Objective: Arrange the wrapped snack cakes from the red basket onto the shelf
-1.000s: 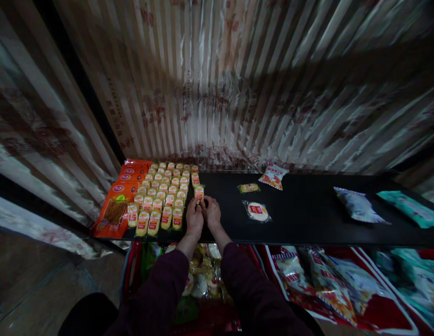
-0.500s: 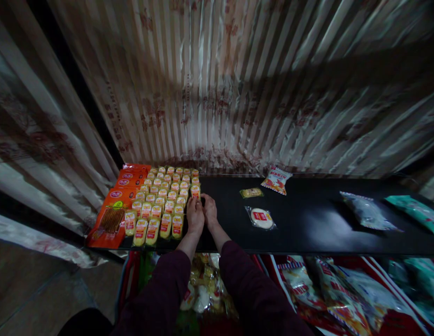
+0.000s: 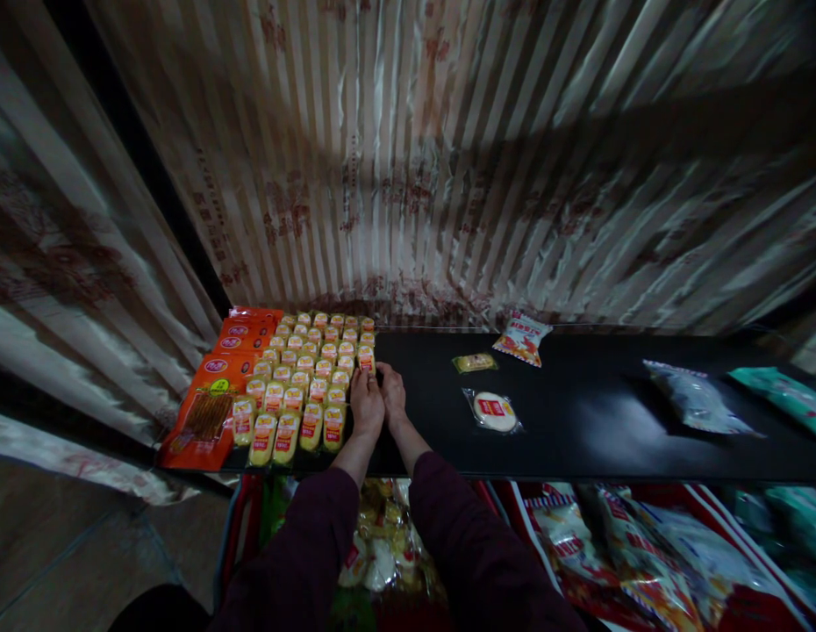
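Observation:
Rows of small yellow cakes in clear wrappers with red and white labels (image 3: 293, 398) stand closely packed on the left part of a black shelf (image 3: 566, 399). At the front of their rightmost column, my left hand (image 3: 367, 405) has its fingers closed on the lower end of a wrapped cake (image 3: 366, 358). Close against it on the right is my right hand (image 3: 392, 397), its fingers curled by the cake's right edge. What the right fingertips hold, if anything, is hidden. Orange snack packets (image 3: 214, 399) lie left of the cakes.
On the shelf's right part lie a flat yellow packet (image 3: 475, 362), a round white wrapped cake (image 3: 493, 411), a red-and-white snack bag (image 3: 522, 339), a pale bag (image 3: 697, 399) and a teal bag (image 3: 783, 397). Below are red bins with bagged snacks (image 3: 645, 549). Striped curtain (image 3: 408, 175) hangs behind.
Almost nothing differs. The view has shifted very slightly, and both hands stay at the same wrapped cake.

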`<state>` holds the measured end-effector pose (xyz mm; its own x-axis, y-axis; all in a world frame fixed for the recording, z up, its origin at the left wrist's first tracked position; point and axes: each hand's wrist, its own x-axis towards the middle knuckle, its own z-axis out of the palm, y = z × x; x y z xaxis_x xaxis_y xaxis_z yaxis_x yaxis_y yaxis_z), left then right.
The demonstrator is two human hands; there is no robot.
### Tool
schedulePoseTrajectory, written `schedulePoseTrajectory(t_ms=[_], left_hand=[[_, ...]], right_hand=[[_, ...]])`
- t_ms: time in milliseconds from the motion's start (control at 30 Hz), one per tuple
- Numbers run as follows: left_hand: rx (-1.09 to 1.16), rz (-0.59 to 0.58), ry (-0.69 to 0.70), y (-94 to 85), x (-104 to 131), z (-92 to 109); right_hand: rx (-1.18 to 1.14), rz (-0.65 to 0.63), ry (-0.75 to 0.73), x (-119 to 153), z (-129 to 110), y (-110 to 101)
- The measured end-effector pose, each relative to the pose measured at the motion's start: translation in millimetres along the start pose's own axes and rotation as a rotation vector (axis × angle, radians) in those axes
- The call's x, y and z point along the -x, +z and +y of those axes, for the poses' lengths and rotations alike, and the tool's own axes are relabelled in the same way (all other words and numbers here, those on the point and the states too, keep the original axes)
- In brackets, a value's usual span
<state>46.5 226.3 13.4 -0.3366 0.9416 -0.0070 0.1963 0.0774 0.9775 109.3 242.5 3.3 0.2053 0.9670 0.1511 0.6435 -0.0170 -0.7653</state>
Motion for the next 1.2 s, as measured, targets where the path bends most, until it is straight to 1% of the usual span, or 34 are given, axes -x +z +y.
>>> schedulePoseTrajectory(t_ms=[267, 433, 533, 733, 800, 900, 1033, 1200], left_hand=[[0.001, -0.018, -0.004, -0.6, -3.5, -0.2], [0.049, -0.021, -0.01, 0.6, -2.9, -0.9], [0.062, -0.022, -0.005, 1.7, -1.4, -1.5], [0.024, -0.043, -0.011, -0.9, 1.6, 0.5], [0.014, -0.044, -0.015, -2.1, 3.1, 1.3], [0.028, -0.046, 0.005, -2.7, 5.5, 0.8], [0.029, -0.034, 0.016, -1.7, 6.7, -0.7], [0.003, -0.038, 0.045, -1.7, 7.9, -0.1]], right_hand=[[0.009, -0.004, 0.003, -3.3, 1.1, 2.2], [0.01, 0.019, -0.019, -0.6, -1.3, 1.3], [0.018, -0.004, -0.013, 0.5, -1.2, 0.7], [0.027, -0.006, -0.04, -1.4, 2.4, 3.9], [0.031, -0.01, -0.027, -1.6, 3.0, 4.8], [0.027, -0.014, -0.014, -0.4, 3.1, 4.2], [0.019, -0.036, -0.059, 2.2, 3.2, 2.4], [0.026, -0.012, -0.063, 3.5, 3.9, 4.0]])
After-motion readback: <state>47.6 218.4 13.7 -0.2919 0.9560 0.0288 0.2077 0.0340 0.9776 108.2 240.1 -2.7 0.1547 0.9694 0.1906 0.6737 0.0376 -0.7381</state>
